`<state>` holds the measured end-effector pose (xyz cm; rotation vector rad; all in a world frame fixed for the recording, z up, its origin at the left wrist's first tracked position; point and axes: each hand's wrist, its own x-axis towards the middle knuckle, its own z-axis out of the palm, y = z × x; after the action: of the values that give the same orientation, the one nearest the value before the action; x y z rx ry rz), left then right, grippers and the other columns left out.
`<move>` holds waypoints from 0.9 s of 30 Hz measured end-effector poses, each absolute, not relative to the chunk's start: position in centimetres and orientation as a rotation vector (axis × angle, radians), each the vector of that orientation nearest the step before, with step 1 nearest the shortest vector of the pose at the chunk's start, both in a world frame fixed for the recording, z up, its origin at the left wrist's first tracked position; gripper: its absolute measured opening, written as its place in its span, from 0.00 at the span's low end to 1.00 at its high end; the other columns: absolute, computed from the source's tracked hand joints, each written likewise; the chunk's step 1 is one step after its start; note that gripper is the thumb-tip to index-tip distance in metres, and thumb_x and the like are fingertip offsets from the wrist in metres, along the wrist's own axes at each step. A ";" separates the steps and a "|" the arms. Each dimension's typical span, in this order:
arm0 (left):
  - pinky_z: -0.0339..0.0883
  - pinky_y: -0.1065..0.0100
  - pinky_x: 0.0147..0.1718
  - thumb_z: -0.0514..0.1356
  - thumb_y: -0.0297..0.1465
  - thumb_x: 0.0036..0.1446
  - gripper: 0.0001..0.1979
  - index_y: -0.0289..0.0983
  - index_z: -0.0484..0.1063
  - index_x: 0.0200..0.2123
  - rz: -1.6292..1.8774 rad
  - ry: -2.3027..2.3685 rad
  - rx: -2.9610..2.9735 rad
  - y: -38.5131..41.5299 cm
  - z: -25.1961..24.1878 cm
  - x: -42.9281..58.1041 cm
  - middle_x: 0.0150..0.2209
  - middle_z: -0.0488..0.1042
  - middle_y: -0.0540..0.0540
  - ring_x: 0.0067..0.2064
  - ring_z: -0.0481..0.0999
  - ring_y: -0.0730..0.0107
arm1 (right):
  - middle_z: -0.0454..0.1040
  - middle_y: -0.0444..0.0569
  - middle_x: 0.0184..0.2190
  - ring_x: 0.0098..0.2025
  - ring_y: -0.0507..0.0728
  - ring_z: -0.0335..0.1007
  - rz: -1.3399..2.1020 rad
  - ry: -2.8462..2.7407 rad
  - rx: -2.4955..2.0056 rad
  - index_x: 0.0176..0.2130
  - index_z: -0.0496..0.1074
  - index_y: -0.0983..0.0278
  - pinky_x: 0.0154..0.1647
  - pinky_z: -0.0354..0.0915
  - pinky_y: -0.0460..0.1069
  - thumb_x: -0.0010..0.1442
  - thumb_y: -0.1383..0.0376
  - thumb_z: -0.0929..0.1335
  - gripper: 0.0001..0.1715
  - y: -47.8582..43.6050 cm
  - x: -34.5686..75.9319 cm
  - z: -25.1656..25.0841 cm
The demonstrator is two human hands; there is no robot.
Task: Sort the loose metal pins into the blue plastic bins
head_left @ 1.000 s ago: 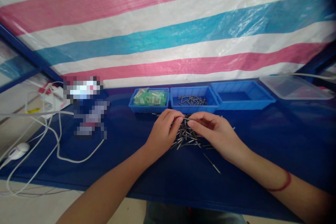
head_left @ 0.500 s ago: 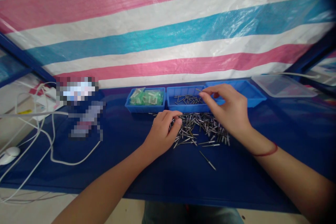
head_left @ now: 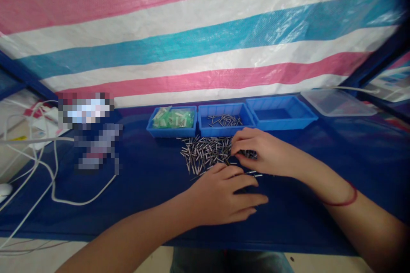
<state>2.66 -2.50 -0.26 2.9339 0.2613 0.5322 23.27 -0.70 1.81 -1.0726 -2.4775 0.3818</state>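
Observation:
A pile of metal blind rivets (head_left: 205,153) lies loose on the blue table in front of the bins. My right hand (head_left: 256,151) is over the right side of the pile, thumb and fingertips closed together among the rivets; what is between them is hidden. My left hand (head_left: 229,194) is palm down at the near edge of the pile, fingers spread and pointing right. It covers part of the table, and no held object shows. Behind the pile, the middle blue bin (head_left: 208,128) contains several rivets.
To the left stands a blue bin (head_left: 153,131) with green packets and light pieces. The right blue bin (head_left: 285,124) adjoins the middle one. A clear plastic lid (head_left: 339,102) lies far right. White cables (head_left: 77,203) loop across the left side. A striped sheet (head_left: 192,42) hangs behind.
My right hand has come down from the middle bin to the pile. My left hand has shifted right and nearer, its fingers now spread, over where a single rivet lay. The view has shifted slightly.

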 end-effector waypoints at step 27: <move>0.53 0.59 0.43 0.55 0.35 0.64 0.09 0.41 0.73 0.36 0.577 0.738 2.987 -1.0 -1.5 2.4 0.38 0.73 0.48 0.46 0.66 0.65 | 0.71 0.49 0.29 0.33 0.56 0.64 0.112 -2.604 -1.140 0.31 0.70 0.64 0.35 0.57 0.50 0.61 0.71 0.64 0.08 -0.9 21.4 -0.1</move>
<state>2.37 -1.00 -1.48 2.9875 0.7382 0.5773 21.45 -0.90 -0.11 -1.1403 -2.6037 0.1119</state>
